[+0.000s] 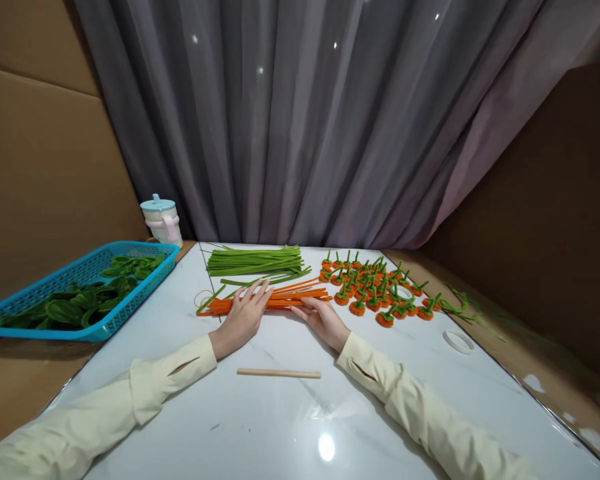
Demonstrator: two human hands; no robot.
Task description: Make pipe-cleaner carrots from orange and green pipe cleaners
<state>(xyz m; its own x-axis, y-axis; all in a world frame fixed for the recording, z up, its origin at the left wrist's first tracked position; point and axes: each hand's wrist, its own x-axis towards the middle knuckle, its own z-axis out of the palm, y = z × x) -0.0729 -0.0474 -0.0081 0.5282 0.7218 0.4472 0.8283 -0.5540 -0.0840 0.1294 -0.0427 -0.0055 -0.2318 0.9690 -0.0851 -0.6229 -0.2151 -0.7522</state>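
Observation:
A loose bundle of orange pipe cleaners (pixel 285 297) lies across the middle of the white table. Over the bundle's left part rests my left hand (pixel 245 312), its fingers stretched out and slightly apart. My right hand (pixel 326 321) is at the right end, with the fingers above and the thumb below the orange stems; it looks closed around them. Just behind lies a thick pile of green pipe cleaners (pixel 255 261), with a few loose green ones in front of it. In front of both hands, a thin wooden stick (pixel 279 373) lies flat on the table.
Several small orange pumpkin-like pieces with green stems (pixel 357 308) stand at the right, around a roll of tape. A white ring (pixel 459 341) lies nearer. A blue basket (pixel 105 328) holds green leaf shapes at the left. Behind it stands a lidded cup (pixel 163 223). Cardboard and a curtain enclose the table.

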